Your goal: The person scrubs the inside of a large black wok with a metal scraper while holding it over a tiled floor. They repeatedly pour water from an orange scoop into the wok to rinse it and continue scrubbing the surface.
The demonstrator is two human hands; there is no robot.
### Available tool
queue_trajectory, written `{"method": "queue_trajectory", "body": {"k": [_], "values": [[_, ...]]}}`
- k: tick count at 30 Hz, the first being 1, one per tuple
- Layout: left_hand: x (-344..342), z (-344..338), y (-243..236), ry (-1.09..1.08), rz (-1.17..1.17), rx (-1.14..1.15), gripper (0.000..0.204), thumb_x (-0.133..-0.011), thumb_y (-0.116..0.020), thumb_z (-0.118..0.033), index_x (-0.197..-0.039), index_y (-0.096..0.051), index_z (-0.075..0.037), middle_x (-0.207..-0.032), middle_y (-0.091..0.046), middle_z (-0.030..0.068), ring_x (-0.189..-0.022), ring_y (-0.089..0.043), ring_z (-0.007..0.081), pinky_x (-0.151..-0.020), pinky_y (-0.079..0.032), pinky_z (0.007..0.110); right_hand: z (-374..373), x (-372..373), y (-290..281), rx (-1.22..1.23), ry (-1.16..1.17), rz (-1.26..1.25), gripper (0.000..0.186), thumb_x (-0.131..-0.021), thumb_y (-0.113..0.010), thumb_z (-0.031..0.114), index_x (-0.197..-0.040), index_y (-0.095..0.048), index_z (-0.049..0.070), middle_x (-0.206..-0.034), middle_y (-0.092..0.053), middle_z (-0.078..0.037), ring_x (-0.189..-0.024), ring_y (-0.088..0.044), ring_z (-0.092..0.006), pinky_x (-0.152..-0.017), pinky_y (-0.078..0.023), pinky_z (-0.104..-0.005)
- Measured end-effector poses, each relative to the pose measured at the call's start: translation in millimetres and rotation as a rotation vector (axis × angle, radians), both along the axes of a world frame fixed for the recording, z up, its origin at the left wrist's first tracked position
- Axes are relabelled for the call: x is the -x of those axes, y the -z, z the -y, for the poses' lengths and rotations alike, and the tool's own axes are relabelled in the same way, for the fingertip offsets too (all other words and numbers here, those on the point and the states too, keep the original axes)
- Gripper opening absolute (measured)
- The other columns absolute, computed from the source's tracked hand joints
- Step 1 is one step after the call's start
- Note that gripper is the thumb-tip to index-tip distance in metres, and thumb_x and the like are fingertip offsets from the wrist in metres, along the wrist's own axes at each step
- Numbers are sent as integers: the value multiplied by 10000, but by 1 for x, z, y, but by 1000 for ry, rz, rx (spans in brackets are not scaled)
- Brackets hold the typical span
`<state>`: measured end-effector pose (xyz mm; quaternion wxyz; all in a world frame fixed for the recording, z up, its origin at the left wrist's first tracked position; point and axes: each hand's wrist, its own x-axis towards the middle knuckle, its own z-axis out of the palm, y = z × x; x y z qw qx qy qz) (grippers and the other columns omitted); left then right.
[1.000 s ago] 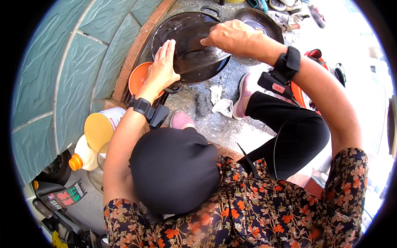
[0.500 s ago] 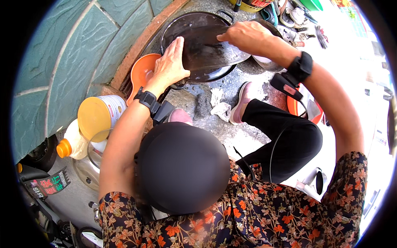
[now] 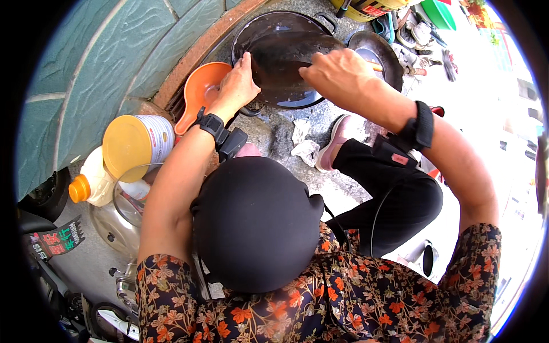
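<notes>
A wide black wok [image 3: 249,34] with loop handles sits on the ground near the wall, water shining inside. Over it tilts a dark round pan-like piece [image 3: 286,54], partly smeared by motion, so its exact kind does not show. My left hand [image 3: 235,87] grips its left edge, thumb on the near side. My right hand [image 3: 340,71] is closed with bent fingers against its right part; whatever those fingers hold is hidden. An orange dipper [image 3: 200,86] lies beside my left hand. To the right of the wok stands a dark frying pan [image 3: 393,66].
A yellow-lidded tin [image 3: 127,147], a bottle with an orange cap [image 3: 91,180] and a glass lid [image 3: 111,228] crowd my left arm. The tiled wall [image 3: 108,63] bounds the left. Shoes [image 3: 414,34] and a yellow bucket [image 3: 366,8] stand far right. Crumpled tissue [image 3: 306,150] lies near my foot.
My right hand has moved down and slightly left across the dark piece, uncovering more of the frying pan. My left hand keeps its grip on the edge. The whole view has shifted a little.
</notes>
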<state>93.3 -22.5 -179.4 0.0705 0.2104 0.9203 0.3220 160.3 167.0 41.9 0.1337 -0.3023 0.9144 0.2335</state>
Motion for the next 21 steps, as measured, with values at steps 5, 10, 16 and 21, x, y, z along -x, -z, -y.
{"method": "queue_trajectory", "body": {"k": [5,10,16,21], "values": [[-2,3,-5,-12,13,4,889,-742,-795,-148,-1484,-349,54,-1407,-536,280,-1231,-591,416,-1019,-511,460,17,0,13,17,15,1,116,-855,-686,131,-892,-786,84,-903,-768,-116,-877,-761,-259,-713,-591,-359],[-1,-3,-21,-26,96,-22,946,-686,-801,-153,-1499,-366,58,-1414,-536,288,-1281,-558,407,-1069,-478,430,33,36,31,-18,19,27,191,-837,-680,151,-1006,-720,71,-862,-711,-128,-832,-740,-273,-662,-582,-383],[-1,10,-7,-60,81,-47,908,-674,-814,-166,-1462,-425,63,-1372,-574,280,-1242,-591,396,-1051,-491,430,-8,20,-12,-26,71,35,289,-913,-598,51,-1156,-733,128,-872,-710,-120,-808,-734,-304,-685,-584,-404],[0,3,-8,-52,73,-30,876,-673,-825,-148,-1432,-450,75,-1353,-586,282,-1231,-597,392,-1040,-496,439,-21,30,0,71,240,34,315,-978,-579,140,-1266,-707,161,-903,-724,-168,-871,-720,-361,-728,-576,-453]]}}
